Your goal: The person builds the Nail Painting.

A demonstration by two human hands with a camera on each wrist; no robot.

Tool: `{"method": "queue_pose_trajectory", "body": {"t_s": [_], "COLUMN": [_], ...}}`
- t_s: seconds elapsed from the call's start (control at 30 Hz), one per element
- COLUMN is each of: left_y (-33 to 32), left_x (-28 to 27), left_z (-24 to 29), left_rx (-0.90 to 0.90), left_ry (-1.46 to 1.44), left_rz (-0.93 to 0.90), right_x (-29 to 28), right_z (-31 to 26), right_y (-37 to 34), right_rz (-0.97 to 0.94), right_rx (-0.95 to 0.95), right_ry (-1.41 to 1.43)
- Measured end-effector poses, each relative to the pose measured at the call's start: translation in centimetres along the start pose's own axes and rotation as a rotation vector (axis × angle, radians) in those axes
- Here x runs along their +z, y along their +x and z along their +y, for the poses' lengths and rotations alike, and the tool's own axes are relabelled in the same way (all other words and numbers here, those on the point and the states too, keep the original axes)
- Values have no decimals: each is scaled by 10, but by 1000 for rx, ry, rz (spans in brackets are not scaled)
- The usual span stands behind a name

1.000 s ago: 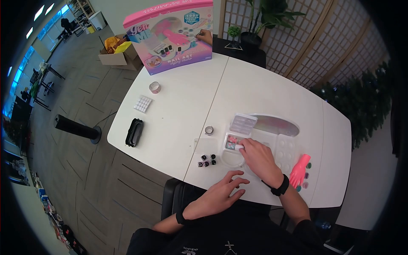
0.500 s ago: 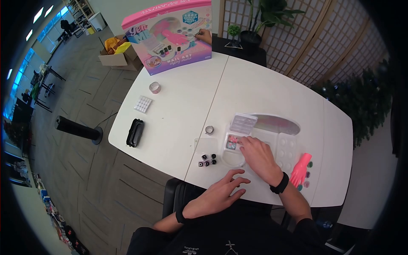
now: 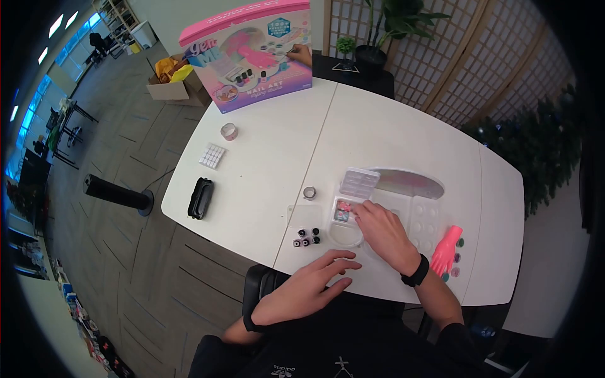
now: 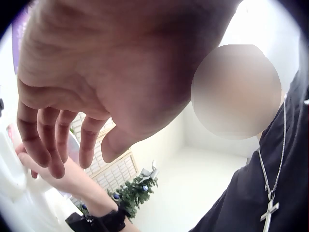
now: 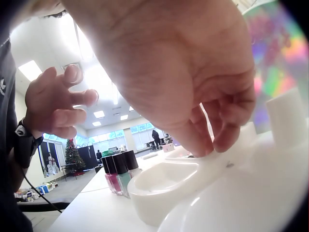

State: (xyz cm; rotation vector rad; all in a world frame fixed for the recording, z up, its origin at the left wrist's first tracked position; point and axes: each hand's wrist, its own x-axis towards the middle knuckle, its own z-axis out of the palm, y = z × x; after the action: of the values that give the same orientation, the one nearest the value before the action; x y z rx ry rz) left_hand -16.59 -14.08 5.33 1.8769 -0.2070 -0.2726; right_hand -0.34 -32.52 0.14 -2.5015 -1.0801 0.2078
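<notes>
My right hand [image 3: 386, 234] reaches over a white plastic nail station [image 3: 345, 244], fingers bent down into its small compartment of pink and pale blue pieces [image 3: 343, 206]. In the right wrist view its thumb and fingertips [image 5: 208, 151] come close together at the compartment; I cannot tell whether a piece is between them. A clear divided lid [image 3: 360, 181] stands raised behind the compartment. My left hand [image 3: 305, 286] hovers near the table's front edge, fingers spread and loosely bent, holding nothing. Several nail polish bottles with black caps [image 3: 307, 238] stand left of the station.
An oval mirror [image 3: 409, 184] rises at the station's back. Right of it lie a pink model hand [image 3: 446, 249] and several small round pots [image 3: 457, 257]. A roll of tape [image 3: 309, 193], a white block grid [image 3: 212, 155], a black case [image 3: 200, 198] and a large box [image 3: 252, 63] stand leftward.
A small white piece seen at my right fingertips a second ago no longer shows there; those fingers are now at the compartment. My left hand has shifted slightly left.
</notes>
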Motion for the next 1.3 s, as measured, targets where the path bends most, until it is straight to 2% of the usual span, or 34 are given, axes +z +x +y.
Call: {"method": "queue_pose_trajectory", "body": {"t_s": [0.07, 0.1, 0.2, 0.3, 0.4, 0.73, 0.93, 1.03, 1.17, 1.27, 1.3], "left_y": [-3, -1, 4, 15, 34, 80, 83, 79, 64, 43, 38], "left_x": [-19, -39, -67, -87, -96, -94, -95, -97, -93, -74, -66], "left_z": [6, 10, -3, -17, -35, -76, -93, -85, -47, -11, -5], "left_rx": [-15, -61, -52, -128, -128, -209, -222, -231, -83, 97, 194], "left_ry": [11, -23, 11, 91, 194, 665, 743, 676, 570, 486, 459], "left_rz": [67, 200, 367, 388, 327, 183, 196, 251, 345, 361, 356], "right_x": [0, -1, -4, -12, -17, -45, -61, -64, -67, -62, -59], "right_z": [1, 1, -2, -5, -7, -21, -26, -27, -31, -31, -31], "right_y": [-1, -1, -3, -4, -6, -28, -47, -56, -62, -67, -69], "right_rz": [14, 21, 29, 30, 46, 103, 124, 113, 42, 43, -18], "right_rx": [-20, -19, -22, -40, -43, 76, 139, 176, 241, 174, 201], "right_ry": [9, 16, 15, -4, 30, 193, 227, 261, 471, 580, 752]}}
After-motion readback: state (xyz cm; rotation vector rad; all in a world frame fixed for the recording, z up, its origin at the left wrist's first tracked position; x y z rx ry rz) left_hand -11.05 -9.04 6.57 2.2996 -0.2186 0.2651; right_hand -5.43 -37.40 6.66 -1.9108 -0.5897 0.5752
